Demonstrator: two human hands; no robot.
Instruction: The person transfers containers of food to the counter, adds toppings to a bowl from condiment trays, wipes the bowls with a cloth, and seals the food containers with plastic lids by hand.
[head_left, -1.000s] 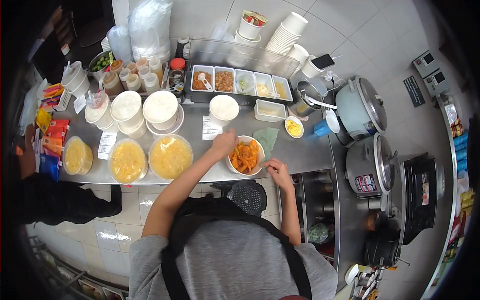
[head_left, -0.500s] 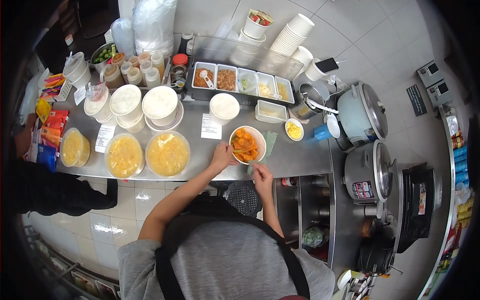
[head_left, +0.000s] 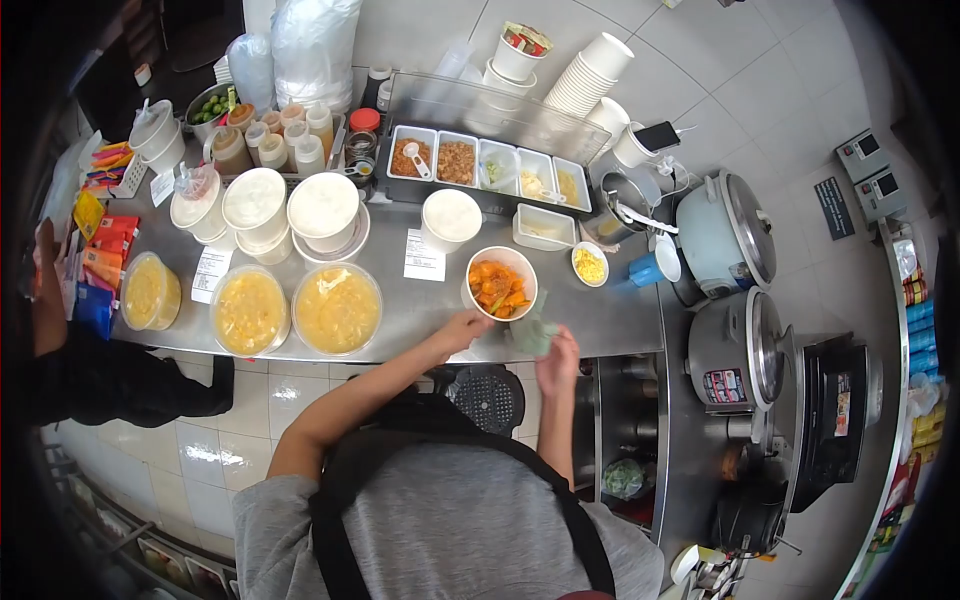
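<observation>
A round white bowl [head_left: 503, 254], smooth-walled and apparently paper, holds glossy, lumpy orange food [head_left: 497, 287] on the brushed steel counter [head_left: 420, 300]. The two hands are apart. The left hand [head_left: 464, 333] is at the bowl's near-left edge, fingertips against its side; whether they grip it, I cannot tell. Right of the bowl's near edge, the right hand [head_left: 558, 360] pinches a limp, crumpled green cloth [head_left: 534, 337]. Left of the bowl lies a flat printed paper slip [head_left: 425, 257]; beyond that side stands a round tub with a matte white lid [head_left: 451, 217]. Right of the bowl, a small cup [head_left: 594, 283] contains crumbly yellow bits [head_left: 591, 264].
</observation>
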